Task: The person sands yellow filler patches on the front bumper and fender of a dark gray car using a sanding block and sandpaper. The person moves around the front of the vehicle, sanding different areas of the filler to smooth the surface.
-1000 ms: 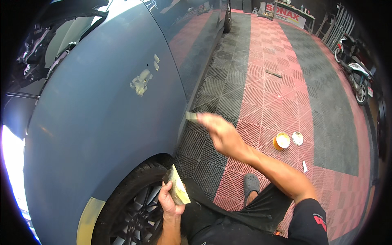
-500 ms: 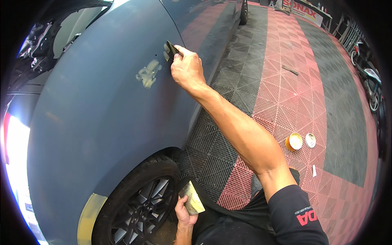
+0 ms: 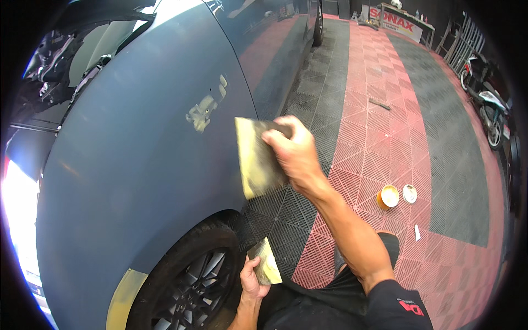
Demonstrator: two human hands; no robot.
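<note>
Item count, head view:

- Hands: two, the right hand and the left hand.
- Spreader blades: two, a large spreader and a small spreader.
- Car: one, with one front wheel visible.
- Filler patches on the panel: two.
- Tin: one open tin, with one lid beside it.
- Motorbike: one.

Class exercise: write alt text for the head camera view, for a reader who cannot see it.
A person's right hand holds a wide, flat, filler-smeared spreader blade beside a matte blue-grey car fender with pale filler patches. The left hand holds a smaller smeared spreader near the black wheel. An open yellow tin sits on the red and grey tiled floor.
</note>
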